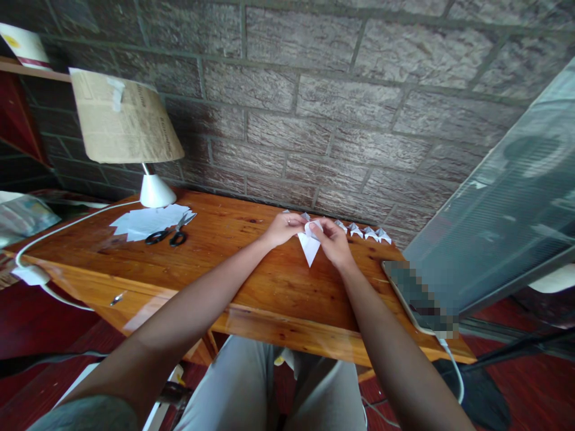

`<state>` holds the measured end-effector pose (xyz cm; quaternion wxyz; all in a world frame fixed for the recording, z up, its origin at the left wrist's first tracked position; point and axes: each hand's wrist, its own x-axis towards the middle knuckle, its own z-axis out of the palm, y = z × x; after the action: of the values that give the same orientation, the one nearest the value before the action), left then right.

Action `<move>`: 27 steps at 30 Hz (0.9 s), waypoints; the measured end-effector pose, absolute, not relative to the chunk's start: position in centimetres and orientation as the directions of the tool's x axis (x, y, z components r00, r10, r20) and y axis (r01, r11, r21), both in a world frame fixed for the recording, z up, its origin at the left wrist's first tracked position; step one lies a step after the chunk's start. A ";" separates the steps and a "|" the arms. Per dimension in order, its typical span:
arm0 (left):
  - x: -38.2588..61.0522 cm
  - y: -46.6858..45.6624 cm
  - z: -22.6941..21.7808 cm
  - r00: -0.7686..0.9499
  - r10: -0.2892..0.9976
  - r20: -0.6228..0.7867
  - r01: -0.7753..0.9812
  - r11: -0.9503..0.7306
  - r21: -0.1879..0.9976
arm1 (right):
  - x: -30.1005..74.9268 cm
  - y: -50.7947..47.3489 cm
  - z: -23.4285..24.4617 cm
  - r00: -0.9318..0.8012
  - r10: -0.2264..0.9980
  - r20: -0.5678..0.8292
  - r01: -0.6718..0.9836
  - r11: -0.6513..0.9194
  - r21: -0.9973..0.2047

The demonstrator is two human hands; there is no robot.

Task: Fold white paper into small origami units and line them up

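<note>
Between my hands, above the wooden desk, is a folded white paper [309,248] whose pointed end hangs down toward me. My left hand [284,229] pinches its upper left side, and a ring shows on a finger. From the right, my right hand [331,239] grips the paper's upper right part with the thumb in front. The upper folds are partly covered by my fingers. Behind my hands, along the wall, stands a row of small folded paper pieces [356,230]; some of them are hidden by my hands.
On the left of the desk [215,257] lie a stack of paper sheets [144,221] and black-handled scissors [167,234]. A lamp [157,191] stands behind them. A tablet-like device [417,296] with a white cable lies at the right edge. A brick wall [269,143] borders the back.
</note>
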<state>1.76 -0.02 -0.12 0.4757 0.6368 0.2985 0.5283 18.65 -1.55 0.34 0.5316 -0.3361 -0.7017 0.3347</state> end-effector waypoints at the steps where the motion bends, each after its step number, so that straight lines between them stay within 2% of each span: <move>1: 1.8 -0.1 -0.1 0.268 0.878 0.397 -0.125 -0.377 0.918 | 18.7 -1.5 0.3 -0.205 0.830 0.519 0.116 0.547 -0.829; 8: 2.1 -0.3 0.2 0.299 0.867 0.398 -0.118 -0.381 0.917 | 18.7 -1.2 0.0 -0.138 0.857 0.497 0.101 0.512 -0.853; 19: 2.4 -0.3 0.2 0.165 0.905 0.392 -0.171 -0.365 0.915 | 18.8 -1.3 -0.1 -0.143 0.875 0.462 -0.071 0.456 -0.887; 27: 2.3 -0.3 0.2 0.179 0.915 0.361 -0.155 -0.336 0.929 | 18.8 -1.0 -0.4 -0.169 0.862 0.479 -0.034 0.480 -0.877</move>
<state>2.29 -0.32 0.21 0.4809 0.5984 0.3176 0.5566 18.83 -0.96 -0.38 0.5609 -0.3172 -0.6523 0.3991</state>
